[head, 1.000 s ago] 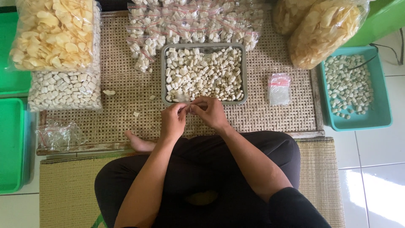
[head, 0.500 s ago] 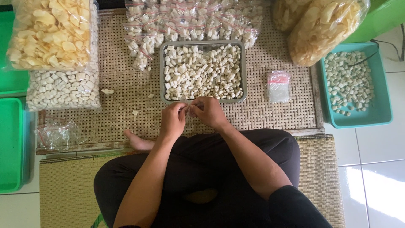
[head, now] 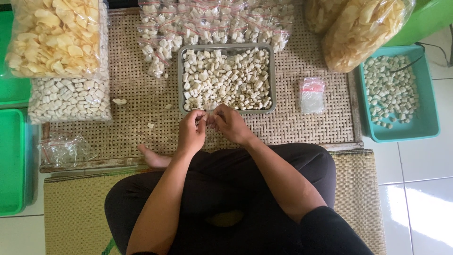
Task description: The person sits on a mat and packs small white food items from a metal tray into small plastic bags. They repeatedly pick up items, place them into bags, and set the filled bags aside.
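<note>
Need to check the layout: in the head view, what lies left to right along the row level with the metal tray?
Bag of white pieces → metal tray → small empty bags → teal tray.

The person wears black trousers (head: 264, 189) and a black top whose sleeve (head: 330, 231) shows on the right arm. The forearms are bare, as are the left hand (head: 191, 132), the right hand (head: 231, 125) and one foot (head: 153, 158).

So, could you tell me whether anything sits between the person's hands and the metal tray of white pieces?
Nothing visible does. The left hand and right hand meet at the near rim of the metal tray, pinching something small and clear, too small to identify.
</note>
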